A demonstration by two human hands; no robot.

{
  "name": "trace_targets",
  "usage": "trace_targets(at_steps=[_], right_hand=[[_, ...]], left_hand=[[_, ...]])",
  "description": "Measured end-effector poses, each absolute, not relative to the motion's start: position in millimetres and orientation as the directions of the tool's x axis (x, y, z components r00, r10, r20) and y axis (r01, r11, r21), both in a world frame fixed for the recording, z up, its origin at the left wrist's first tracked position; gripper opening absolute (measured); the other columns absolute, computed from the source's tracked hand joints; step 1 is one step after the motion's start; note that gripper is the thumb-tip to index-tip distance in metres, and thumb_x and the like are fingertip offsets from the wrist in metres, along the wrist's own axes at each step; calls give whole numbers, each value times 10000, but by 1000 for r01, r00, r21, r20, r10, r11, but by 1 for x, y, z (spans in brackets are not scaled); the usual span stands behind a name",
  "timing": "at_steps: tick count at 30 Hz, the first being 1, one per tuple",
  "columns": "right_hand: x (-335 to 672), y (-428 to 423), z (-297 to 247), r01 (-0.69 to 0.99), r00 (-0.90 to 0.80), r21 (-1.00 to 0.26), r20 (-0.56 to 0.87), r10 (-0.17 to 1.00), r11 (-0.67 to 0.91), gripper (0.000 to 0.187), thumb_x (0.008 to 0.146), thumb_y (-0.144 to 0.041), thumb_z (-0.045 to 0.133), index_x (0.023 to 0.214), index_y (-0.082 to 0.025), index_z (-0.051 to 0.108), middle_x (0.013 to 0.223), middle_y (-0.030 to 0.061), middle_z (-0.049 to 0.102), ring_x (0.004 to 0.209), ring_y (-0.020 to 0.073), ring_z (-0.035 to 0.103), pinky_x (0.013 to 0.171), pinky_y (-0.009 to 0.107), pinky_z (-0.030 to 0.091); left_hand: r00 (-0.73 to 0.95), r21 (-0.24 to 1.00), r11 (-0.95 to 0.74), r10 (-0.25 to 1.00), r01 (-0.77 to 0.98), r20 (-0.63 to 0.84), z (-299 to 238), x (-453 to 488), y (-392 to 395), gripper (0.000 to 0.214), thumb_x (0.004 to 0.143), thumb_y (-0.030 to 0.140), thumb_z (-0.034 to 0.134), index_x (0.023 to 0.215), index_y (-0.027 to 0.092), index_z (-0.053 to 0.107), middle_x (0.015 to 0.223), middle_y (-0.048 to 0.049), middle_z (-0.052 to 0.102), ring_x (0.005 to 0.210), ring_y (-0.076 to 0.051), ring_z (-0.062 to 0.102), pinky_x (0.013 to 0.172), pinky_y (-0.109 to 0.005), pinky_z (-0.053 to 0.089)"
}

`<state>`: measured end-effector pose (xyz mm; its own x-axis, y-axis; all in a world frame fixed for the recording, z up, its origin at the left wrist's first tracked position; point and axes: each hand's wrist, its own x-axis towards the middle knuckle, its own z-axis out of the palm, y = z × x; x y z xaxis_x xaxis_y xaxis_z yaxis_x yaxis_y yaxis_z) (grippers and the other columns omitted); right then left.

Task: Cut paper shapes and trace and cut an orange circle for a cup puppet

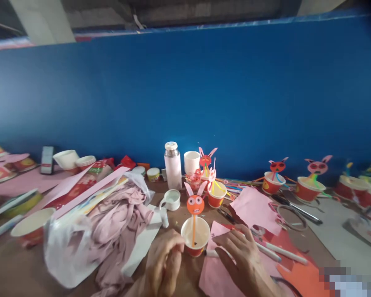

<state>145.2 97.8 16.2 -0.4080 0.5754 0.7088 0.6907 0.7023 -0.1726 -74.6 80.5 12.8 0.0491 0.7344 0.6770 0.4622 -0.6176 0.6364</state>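
A: What soft or hard stuff near the left hand [165, 264]?
B: Left of the fingers, a crinkly see-through plastic bag [68, 258] and soft pink cloth [119, 220], all wrinkles. Just to their right, a round paper cup [201, 235].

A: And near the right hand [239, 253]?
B: Below the fingers, thin pink paper [218, 277], flat and pointy at one corner. By the thumb, a smooth white marker [212, 253], partly hidden. To the right of the fingers, more markers [286, 253], long and straight.

A: Farther past the fingertips?
B: Beyond the left ones, a small round mug [172, 201] and a tall smooth bottle [172, 171]. Behind everything, a big flat blue wall [185, 90].

A: Fingers together or apart?
B: On the left, bent and close together. Touching the cup or just beside? Cannot tell. Anything tucked inside? Cannot tell. On the right, palm down, with thumb and fingers apart.

A: And the cup, where and how?
B: Between both hands, upright on the brown table [188, 278], closer to the left fingers. Red outside, pale inside. Up from within, a skinny orange stem [193, 231]. On top, a round orange face [195, 205] with big pale eyes, dark in the middle, and long pink ears [201, 188].
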Motion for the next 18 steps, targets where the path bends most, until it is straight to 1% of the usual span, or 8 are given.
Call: trace_targets(at_steps=[2, 4, 8, 13, 18], right_hand=[[142, 104, 18, 685, -435, -149, 701, 564, 713, 143, 885, -152, 473, 930, -234, 581, 697, -15, 680, 634, 151, 609, 790, 347, 353], [138, 109, 19, 678, -448, -134, 705, 550, 723, 127, 888, -177, 487, 938, -234, 589, 708, -18, 686, 639, 152, 617, 795, 347, 350], [131, 114, 22, 666, -455, -96, 734, 504, 740, 112, 902, -244, 493, 893, -228, 603, 668, -20, 680, 604, 160, 616, 773, 348, 353], [128, 117, 18, 663, -485, -71, 717, 501, 745, 136, 909, -257, 494, 847, -231, 612, 648, -25, 684, 580, 152, 627, 771, 352, 356], [128, 117, 12, 652, -448, -101, 749, 489, 751, 159, 918, -235, 477, 831, -226, 609, 641, -24, 680, 564, 149, 615, 787, 362, 346]], left_hand=[[38, 640, -618, 732, 456, 680, 9, -80, 93, 271, 936, 322, 361, 842, 187, 576, 688, -38, 562, 606, -152, 550, 576, -277, 475], [40, 639, -622, 730, 453, 682, 3, -86, 102, 235, 934, 272, 349, 852, 195, 555, 640, -10, 526, 565, -133, 520, 560, -247, 449], [41, 663, -599, 755, 449, 655, -6, -97, 108, 178, 922, 217, 364, 880, 199, 536, 662, 6, 511, 564, -114, 502, 554, -212, 423], [-44, 723, -513, 801, 463, 597, -7, -98, 111, 213, 922, 263, 371, 826, 190, 547, 630, 12, 496, 548, -118, 494, 523, -207, 403], [-31, 703, -517, 795, 489, 606, -2, -95, 112, 250, 920, 264, 358, 795, 182, 559, 608, 10, 506, 528, -118, 488, 512, -205, 394]])
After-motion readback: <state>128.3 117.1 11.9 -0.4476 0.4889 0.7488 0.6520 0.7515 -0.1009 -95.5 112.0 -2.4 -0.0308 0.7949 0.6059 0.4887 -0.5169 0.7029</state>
